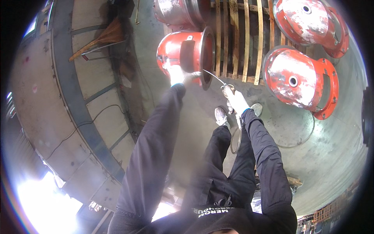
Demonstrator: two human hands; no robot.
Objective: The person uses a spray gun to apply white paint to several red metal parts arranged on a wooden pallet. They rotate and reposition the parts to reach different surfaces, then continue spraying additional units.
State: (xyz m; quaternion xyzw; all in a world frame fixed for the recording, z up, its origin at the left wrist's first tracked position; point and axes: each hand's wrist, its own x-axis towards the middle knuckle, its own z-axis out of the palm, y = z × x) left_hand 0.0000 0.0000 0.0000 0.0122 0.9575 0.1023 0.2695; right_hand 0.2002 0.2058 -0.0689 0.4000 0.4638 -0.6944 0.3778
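Note:
My left hand (177,74), in a white glove, lies against the lower side of a red flanged metal housing (171,50). Its fingers are spread, with the thumb out toward the housing's rim. The housing has a bare metal flange on its right and a dark opening in its side. In my gloved right hand (237,101) is an air blow gun (226,89), the fingers closed around its handle. From it a long thin curved nozzle points up and left, its tip by the flange near my left hand. A hose (235,142) hangs below the gun.
A wooden slatted pallet (246,39) lies ahead. More red housings stand around it: one far left (175,11), one far right (306,19), one nearer right (292,80). A broom (105,37) rests by a long panelled bench (66,97) on my left. The hose trails across the floor.

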